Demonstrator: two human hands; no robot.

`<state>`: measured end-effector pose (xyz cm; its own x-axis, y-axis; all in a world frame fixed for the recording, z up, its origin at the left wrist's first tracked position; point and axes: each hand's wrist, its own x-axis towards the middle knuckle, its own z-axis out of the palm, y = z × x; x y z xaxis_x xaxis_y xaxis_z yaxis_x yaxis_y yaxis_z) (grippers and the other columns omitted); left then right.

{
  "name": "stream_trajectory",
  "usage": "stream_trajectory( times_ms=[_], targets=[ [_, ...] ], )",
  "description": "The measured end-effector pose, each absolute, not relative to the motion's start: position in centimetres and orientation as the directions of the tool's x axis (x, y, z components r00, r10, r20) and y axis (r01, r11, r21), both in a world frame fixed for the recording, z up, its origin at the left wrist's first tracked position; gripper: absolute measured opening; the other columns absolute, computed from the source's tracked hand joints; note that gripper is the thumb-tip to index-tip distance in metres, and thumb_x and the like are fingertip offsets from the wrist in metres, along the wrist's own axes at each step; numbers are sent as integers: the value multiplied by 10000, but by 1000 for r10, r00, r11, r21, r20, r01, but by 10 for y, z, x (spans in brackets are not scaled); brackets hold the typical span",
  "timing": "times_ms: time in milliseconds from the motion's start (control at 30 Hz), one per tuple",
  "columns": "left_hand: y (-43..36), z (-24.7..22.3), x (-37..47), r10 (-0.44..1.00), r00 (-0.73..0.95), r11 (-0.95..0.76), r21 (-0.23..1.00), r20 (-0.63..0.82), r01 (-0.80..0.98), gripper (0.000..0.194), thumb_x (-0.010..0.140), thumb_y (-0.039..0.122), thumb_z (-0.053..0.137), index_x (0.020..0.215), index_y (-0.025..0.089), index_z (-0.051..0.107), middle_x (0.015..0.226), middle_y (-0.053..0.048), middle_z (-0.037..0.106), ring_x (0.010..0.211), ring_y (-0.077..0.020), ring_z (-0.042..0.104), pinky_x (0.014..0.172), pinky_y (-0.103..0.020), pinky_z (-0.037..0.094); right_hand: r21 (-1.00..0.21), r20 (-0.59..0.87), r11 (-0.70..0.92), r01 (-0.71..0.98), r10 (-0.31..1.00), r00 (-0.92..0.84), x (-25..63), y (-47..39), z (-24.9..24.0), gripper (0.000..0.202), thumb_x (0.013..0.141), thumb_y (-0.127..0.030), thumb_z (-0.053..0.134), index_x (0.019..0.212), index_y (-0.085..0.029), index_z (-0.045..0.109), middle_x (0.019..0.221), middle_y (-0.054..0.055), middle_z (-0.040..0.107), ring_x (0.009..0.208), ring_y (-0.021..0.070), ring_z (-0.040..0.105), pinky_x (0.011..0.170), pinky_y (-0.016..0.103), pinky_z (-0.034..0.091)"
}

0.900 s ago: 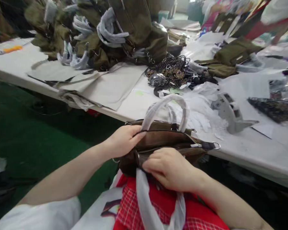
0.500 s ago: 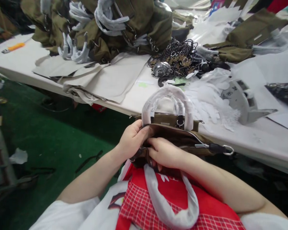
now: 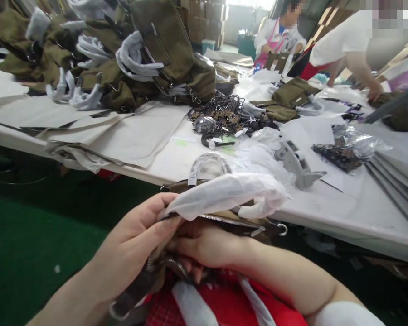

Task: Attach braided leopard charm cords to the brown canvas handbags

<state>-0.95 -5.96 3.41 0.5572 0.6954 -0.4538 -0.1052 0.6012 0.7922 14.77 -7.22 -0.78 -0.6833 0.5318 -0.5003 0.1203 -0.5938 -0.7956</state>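
Observation:
An olive bag (image 3: 231,217) with an open zipper rests between my body and the table edge. Its handles are wrapped in white paper; one wrapped handle (image 3: 224,194) lies over the opening. My left hand (image 3: 139,231) pinches the bag's left rim beside the base of that handle. My right hand (image 3: 207,246) is partly inside the opening, its fingers curled at the bag's near side; whatever its fingertips hold is hidden. A dark strap end with a metal ring hangs below my left hand.
Olive bags (image 3: 170,50) are piled at the back left beside sheets (image 3: 139,136). Black chains (image 3: 224,111), a tape dispenser (image 3: 297,165) and plastic lie on the table (image 3: 170,154). Two people work at the far right.
The view has tilted up and turned right, bringing people into sight. My left hand has come nearer the camera, and the front wrapped handle has tipped over to the right.

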Motion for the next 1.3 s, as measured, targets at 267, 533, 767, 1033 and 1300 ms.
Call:
stream_trajectory(
  times_ms=[267, 533, 767, 1033, 1300],
  targets=[
    [-30, -16, -31, 899, 281, 332, 941, -337, 69, 376, 714, 449, 782, 989, 197, 732, 953, -73, 745, 930, -259, 691, 826, -338, 567, -866, -273, 35, 499, 804, -528, 123, -69, -60, 260, 972, -247, 465, 835, -163, 670, 688, 17, 662, 598, 127, 599, 599, 230, 452],
    [-25, -30, -37, 850, 384, 397, 917, -361, -17, 418, 696, 408, 809, 1022, 161, 725, 1018, -64, 748, 948, -227, 689, 844, -293, 541, -373, -188, 343, 862, 882, -432, 160, -55, -39, 262, 907, -179, 481, 912, -210, 741, 908, 72, 750, 791, 198, 667, 673, 270, 434],
    [-15, -29, -54, 841, 467, 222, 961, -274, 164, 406, 727, 289, 732, 1108, 149, 727, 1112, -62, 746, 1033, -266, 685, 908, -332, 535, -251, -213, 283, 926, 917, -338, 164, -50, -39, 273, 938, -245, 473, 897, -232, 742, 882, 88, 752, 778, 244, 693, 657, 307, 451],
    [-10, -30, -50, 953, 243, 104, 948, -181, 299, 293, 695, 164, 595, 919, 126, 779, 841, -41, 771, 832, -232, 708, 759, -285, 542, -355, -44, 593, 723, 762, -646, 142, -50, -44, 307, 982, -158, 422, 1198, -166, 640, 1152, 107, 686, 1010, 205, 653, 898, 289, 476],
    [-3, -37, -45, 962, 216, 102, 953, -167, 285, 295, 697, 165, 618, 946, 141, 775, 894, -38, 773, 876, -231, 698, 810, -291, 536, -446, -180, 615, 650, 650, -738, 134, -37, -39, 156, 924, -169, 526, 916, -142, 679, 966, 100, 666, 924, 193, 621, 849, 283, 473]
  ],
)
